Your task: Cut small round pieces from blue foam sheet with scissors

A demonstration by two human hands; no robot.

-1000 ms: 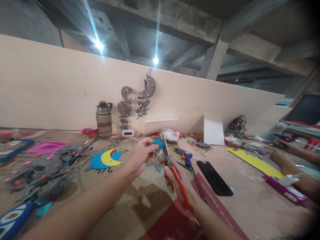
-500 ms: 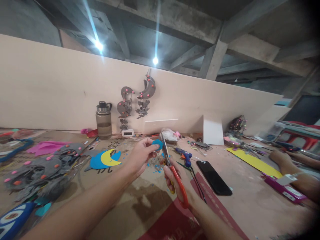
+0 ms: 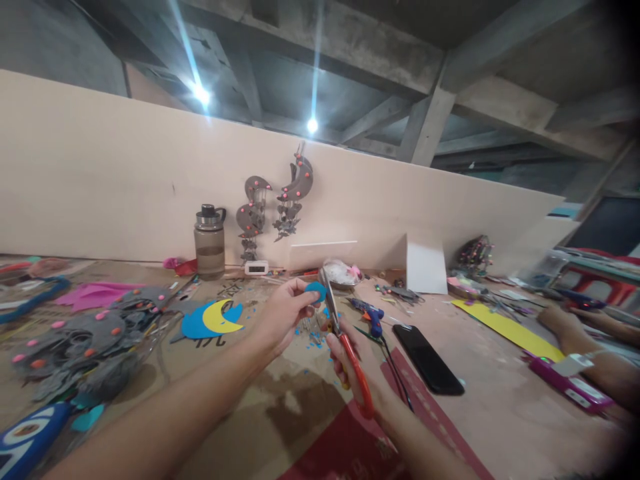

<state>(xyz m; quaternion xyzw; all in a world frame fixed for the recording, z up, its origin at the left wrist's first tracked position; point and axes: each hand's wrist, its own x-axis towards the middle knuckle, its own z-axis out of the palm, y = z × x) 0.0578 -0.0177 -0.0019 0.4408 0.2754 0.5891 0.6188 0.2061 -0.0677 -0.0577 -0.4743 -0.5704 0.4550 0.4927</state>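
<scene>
From where I stand, the person's left hand (image 3: 280, 313) is raised over the table (image 3: 500, 420), its thumb and fingers pinched together on a small rounded blue piece (image 3: 314, 289). The right hand (image 3: 373, 373) has its fingers wrapped around the handles of the red scissors (image 3: 351, 357), whose blades point up and away, right at the edge of that piece; I can't tell whether they bite into it or merely lie beside it. Below, blue scraps (image 3: 314, 341) are scattered over the cardboard (image 3: 210, 380), so this looks to me like trimming work. To do it well, I would hold the scissors nearly steady and let the left hand turn the piece into them, because a curve comes out smoother that way than by swinging the blades around. Short bites, taken deeper in the blades rather than at the tips, should leave fewer corners. The pinch is close to the cutting edge, so the fingertips ought to shift back whenever the blades come around. Working above the cardboard seems sensible, with the offcuts dropping there, short of the blue shape with a yellow crescent (image 3: 220, 317) on the left and the glue gun (image 3: 373, 319) on the right
</scene>
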